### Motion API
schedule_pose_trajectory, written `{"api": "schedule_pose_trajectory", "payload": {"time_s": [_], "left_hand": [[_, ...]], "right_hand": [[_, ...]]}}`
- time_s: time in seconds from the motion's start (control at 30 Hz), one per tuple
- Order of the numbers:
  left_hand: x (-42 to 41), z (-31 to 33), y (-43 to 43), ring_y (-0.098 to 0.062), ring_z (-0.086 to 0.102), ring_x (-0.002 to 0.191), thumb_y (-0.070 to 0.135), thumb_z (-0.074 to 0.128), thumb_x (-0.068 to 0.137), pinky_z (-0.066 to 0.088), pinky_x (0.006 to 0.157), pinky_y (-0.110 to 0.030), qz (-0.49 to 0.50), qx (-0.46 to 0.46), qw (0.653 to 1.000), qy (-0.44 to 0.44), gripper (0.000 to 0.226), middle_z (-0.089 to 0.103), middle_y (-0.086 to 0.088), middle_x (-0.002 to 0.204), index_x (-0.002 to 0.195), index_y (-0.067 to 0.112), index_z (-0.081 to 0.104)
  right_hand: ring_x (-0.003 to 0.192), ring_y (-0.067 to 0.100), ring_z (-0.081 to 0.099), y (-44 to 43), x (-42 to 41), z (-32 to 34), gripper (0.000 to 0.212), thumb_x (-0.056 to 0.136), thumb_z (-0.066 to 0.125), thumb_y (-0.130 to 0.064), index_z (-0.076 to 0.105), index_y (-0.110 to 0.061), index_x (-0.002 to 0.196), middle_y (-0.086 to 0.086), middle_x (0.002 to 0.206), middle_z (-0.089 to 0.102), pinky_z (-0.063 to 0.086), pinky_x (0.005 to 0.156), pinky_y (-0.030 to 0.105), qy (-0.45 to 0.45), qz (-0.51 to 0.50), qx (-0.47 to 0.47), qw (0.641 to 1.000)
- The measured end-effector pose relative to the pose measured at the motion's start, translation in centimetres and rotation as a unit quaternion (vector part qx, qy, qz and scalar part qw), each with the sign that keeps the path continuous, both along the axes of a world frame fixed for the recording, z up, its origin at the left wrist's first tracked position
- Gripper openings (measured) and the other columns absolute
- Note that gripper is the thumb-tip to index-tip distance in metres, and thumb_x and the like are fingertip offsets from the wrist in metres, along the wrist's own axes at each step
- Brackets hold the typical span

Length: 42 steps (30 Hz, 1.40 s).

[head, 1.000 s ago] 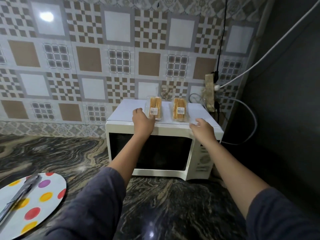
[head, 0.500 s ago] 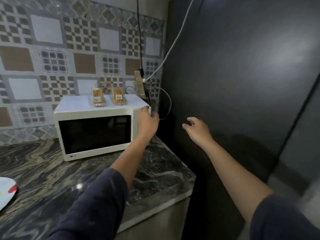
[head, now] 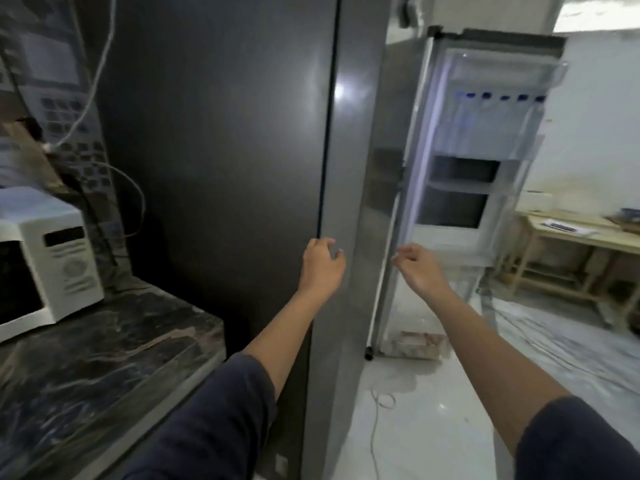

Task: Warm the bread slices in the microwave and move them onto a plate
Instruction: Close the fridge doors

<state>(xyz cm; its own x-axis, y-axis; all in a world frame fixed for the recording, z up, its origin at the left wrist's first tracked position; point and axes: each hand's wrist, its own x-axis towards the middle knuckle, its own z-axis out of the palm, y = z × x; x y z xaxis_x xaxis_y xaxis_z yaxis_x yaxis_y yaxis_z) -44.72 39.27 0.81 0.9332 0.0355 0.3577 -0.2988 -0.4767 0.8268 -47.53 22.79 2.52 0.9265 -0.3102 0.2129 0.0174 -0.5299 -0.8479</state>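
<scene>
The white microwave [head: 52, 258] shows only its right end at the left edge, on the dark marble counter [head: 104, 358]. The bread packs and the plate are out of view. My left hand [head: 320, 268] hovers in front of the tall dark fridge [head: 225, 133], fingers loosely curled and holding nothing, near the fridge's front corner. My right hand [head: 417, 268] is raised by the edge of the open fridge door [head: 460, 150], fingers slightly bent and empty. I cannot tell whether either hand touches the fridge.
The open door's shelves hold several blue-capped bottles [head: 502, 109]. A wooden table [head: 571, 244] stands at the far right. A thin cable [head: 381, 403] lies on the white floor. Cables and a power strip [head: 41, 147] hang behind the microwave.
My view has swung right, from the microwave with the bread packs on top to the fridge. Both hands left the microwave and now hang in front of the fridge and its open door.
</scene>
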Motion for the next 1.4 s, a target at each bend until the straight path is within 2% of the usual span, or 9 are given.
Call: {"api": "schedule_pose_trajectory", "payload": {"time_s": [0.1, 0.2, 0.4, 0.5, 0.77, 1.0, 1.2, 1.33, 1.4], "left_hand": [[0.6, -0.2, -6.0, -0.028, 0.054, 0.109, 0.015, 0.053, 0.091, 0.041, 0.094, -0.03, -0.058, 0.004, 0.998, -0.008, 0.028, 0.054, -0.015, 0.119, 0.115, 0.002, 0.058], [2.1, -0.4, -11.4, -0.031, 0.054, 0.103, 0.011, 0.054, 0.088, 0.039, 0.088, -0.028, -0.108, 0.016, 0.994, -0.007, 0.025, 0.056, -0.019, 0.112, 0.109, 0.0, 0.06], [8.8, -0.8, -20.5, -0.028, 0.053, 0.109, 0.014, 0.053, 0.089, 0.041, 0.093, -0.031, -0.181, 0.054, 0.982, -0.004, 0.027, 0.055, -0.014, 0.119, 0.113, 0.002, 0.058], [14.0, -0.2, -25.0, -0.026, 0.051, 0.113, 0.018, 0.05, 0.09, 0.04, 0.095, -0.033, -0.205, 0.071, 0.976, -0.006, 0.032, 0.054, -0.011, 0.122, 0.118, 0.005, 0.055], [27.6, 0.7, -35.9, -0.027, 0.051, 0.114, 0.016, 0.051, 0.089, 0.039, 0.095, -0.031, -0.24, 0.084, 0.967, 0.002, 0.032, 0.057, -0.013, 0.12, 0.117, 0.003, 0.055], [34.7, 0.4, -46.1, -0.025, 0.05, 0.117, 0.017, 0.049, 0.091, 0.041, 0.098, -0.034, -0.281, 0.083, 0.956, 0.006, 0.033, 0.055, -0.011, 0.125, 0.122, 0.005, 0.053], [39.5, -0.3, -56.8, -0.024, 0.048, 0.119, 0.017, 0.049, 0.091, 0.04, 0.097, -0.034, -0.31, 0.09, 0.946, 0.017, 0.035, 0.054, -0.01, 0.127, 0.123, 0.005, 0.053], [43.0, 0.2, -65.8, -0.024, 0.053, 0.111, 0.016, 0.049, 0.091, 0.042, 0.089, -0.031, -0.333, 0.077, 0.94, 0.02, 0.032, 0.054, -0.01, 0.125, 0.121, 0.005, 0.054], [44.9, 0.9, -70.2, -0.023, 0.054, 0.105, 0.017, 0.049, 0.091, 0.044, 0.087, -0.032, -0.336, 0.069, 0.939, 0.026, 0.023, 0.055, -0.009, 0.12, 0.111, 0.011, 0.058]], "right_hand": [[0.122, 0.03, 0.05, -5.6, -0.7, -0.5, 0.037, 0.091, 0.055, -0.015, 0.054, -0.005, 0.127, 0.014, 0.128, 0.056, 0.039, 0.102, 0.037, 0.015, -0.053, 0.014, 0.998], [0.121, 0.028, 0.05, -10.5, -0.6, -1.0, 0.038, 0.093, 0.053, -0.018, 0.052, -0.007, 0.13, 0.012, 0.131, 0.055, 0.039, 0.098, 0.035, 0.025, -0.103, 0.019, 0.994], [0.112, 0.025, 0.055, -19.1, 3.1, -2.0, 0.035, 0.09, 0.055, -0.019, 0.058, -0.009, 0.123, 0.007, 0.126, 0.059, 0.041, 0.084, 0.029, 0.029, -0.179, 0.029, 0.983], [0.114, 0.026, 0.054, -23.0, 7.2, -1.4, 0.035, 0.09, 0.055, -0.016, 0.058, -0.006, 0.123, 0.009, 0.125, 0.06, 0.041, 0.089, 0.032, 0.014, -0.203, 0.034, 0.979], [0.099, 0.017, 0.054, -31.9, 18.7, 0.2, 0.032, 0.091, 0.052, -0.016, 0.058, -0.009, 0.122, 0.006, 0.118, 0.062, 0.04, 0.078, 0.029, -0.007, -0.229, 0.047, 0.972], [0.106, 0.021, 0.056, -40.3, 25.4, 0.3, 0.031, 0.09, 0.056, -0.017, 0.061, -0.01, 0.12, 0.007, 0.118, 0.063, 0.045, 0.09, 0.034, -0.002, -0.273, 0.047, 0.961], [0.096, 0.015, 0.052, -50.1, 30.2, -0.4, 0.027, 0.091, 0.055, -0.019, 0.061, -0.012, 0.116, 0.002, 0.111, 0.061, 0.041, 0.08, 0.029, -0.005, -0.278, 0.045, 0.959], [0.099, 0.016, 0.052, -58.5, 33.8, 0.2, 0.03, 0.091, 0.055, -0.019, 0.059, -0.01, 0.119, 0.004, 0.114, 0.06, 0.043, 0.085, 0.03, -0.007, -0.276, 0.019, 0.961], [0.103, 0.017, 0.053, -62.8, 35.6, 0.9, 0.031, 0.092, 0.054, -0.018, 0.058, -0.01, 0.121, 0.005, 0.116, 0.06, 0.044, 0.088, 0.031, 0.001, -0.267, 0.006, 0.964]]}}
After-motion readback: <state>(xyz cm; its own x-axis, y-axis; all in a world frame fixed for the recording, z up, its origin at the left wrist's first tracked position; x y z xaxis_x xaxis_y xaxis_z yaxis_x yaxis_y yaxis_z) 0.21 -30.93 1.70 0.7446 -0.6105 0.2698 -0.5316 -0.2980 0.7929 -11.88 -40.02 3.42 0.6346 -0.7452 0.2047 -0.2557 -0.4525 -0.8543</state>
